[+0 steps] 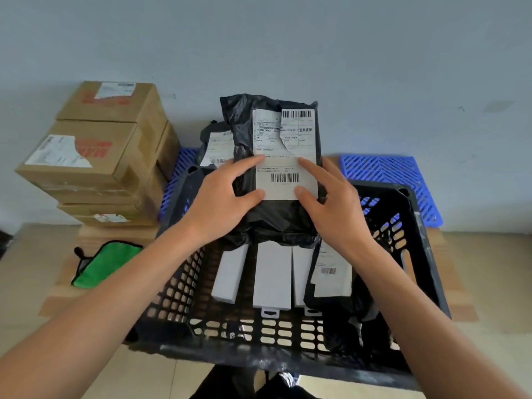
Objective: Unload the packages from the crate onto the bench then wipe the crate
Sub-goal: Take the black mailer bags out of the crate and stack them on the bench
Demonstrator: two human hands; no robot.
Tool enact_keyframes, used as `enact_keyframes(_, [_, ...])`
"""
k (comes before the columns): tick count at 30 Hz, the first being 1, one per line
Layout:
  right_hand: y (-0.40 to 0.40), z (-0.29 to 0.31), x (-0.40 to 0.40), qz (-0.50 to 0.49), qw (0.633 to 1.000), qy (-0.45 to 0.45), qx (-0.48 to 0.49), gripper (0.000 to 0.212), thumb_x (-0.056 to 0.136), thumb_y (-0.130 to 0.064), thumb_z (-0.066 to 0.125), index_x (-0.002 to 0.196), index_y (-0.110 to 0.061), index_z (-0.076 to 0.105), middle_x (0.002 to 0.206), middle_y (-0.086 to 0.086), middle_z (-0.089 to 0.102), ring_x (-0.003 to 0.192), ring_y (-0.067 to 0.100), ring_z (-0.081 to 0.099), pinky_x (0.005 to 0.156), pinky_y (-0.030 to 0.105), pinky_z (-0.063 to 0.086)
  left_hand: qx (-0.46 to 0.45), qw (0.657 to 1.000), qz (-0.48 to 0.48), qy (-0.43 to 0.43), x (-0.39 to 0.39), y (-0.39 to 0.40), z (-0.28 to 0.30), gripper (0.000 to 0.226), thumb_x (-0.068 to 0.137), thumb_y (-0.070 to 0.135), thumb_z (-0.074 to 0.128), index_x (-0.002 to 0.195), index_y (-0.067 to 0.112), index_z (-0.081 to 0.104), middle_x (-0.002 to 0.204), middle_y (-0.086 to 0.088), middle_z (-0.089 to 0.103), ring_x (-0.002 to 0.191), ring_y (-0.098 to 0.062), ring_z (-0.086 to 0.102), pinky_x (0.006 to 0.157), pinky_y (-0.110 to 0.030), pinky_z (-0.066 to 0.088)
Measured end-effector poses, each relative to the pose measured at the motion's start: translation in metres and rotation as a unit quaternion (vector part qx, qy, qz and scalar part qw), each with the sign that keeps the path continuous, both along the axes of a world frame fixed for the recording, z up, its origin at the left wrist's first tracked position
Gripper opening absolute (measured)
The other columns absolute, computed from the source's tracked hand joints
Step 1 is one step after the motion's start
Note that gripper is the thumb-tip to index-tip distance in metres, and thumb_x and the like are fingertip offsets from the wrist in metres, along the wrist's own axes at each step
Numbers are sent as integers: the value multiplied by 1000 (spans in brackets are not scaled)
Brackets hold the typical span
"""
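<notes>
Both hands, the left hand (221,194) and right hand (331,197), grasp the black package (273,220) above the crate (414,254); better lift it straight, then set it at 10 o'clock.

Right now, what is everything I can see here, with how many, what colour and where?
crate: one, black, centre, on the bench
held mailer bag: one, black with white labels, above the crate's far end
second mailer bag: one, black, behind the held one
third mailer bag: one, black, inside the crate, right
flat boxes: three, white, side by side in the crate
cardboard boxes: a stack, brown, far left; exact count unclear
cloth: one, green, left of the crate
plastic grids: blue, behind the crate
left hand: grips the held bag's left side
right hand: grips its right side
</notes>
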State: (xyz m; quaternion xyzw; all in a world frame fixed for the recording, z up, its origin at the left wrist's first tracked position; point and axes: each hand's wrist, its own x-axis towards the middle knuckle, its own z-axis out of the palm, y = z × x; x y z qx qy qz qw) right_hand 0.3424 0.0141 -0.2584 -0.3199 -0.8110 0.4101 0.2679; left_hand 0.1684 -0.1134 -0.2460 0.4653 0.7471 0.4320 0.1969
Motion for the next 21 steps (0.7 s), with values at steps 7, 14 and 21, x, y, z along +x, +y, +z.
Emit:
enact_keyframes(7, [54, 23, -73, 10, 996, -76, 54, 52, 101, -25, 60, 151, -30, 45, 163, 4, 27, 148, 20, 29, 106, 13, 35, -51, 997, -31, 41, -78, 63, 25, 67, 89, 23, 77, 150, 30, 49, 147, 6, 50, 132, -4, 47, 114, -21, 36])
enact_keyframes(14, [124, 25, -144, 15, 990, -105, 98, 53, 99, -18, 60, 150, -17, 48, 153, 3, 42, 138, 19, 43, 98, -2, 23, -81, 996, -33, 24, -150, 138, 21, 63, 92, 6, 63, 150, 25, 49, 152, 2, 49, 133, -16, 51, 113, -33, 43])
enact_keyframes(21, [175, -15, -190, 41, 979, -192, 46, 57, 96, -17, 59, 151, -16, 45, 147, 0, 49, 131, 21, 49, 97, 12, 35, -144, 988, -45, -34, -197, 191, -27, 65, 91, 9, 62, 150, 31, 48, 144, 6, 54, 103, -7, 61, 91, -29, 54])
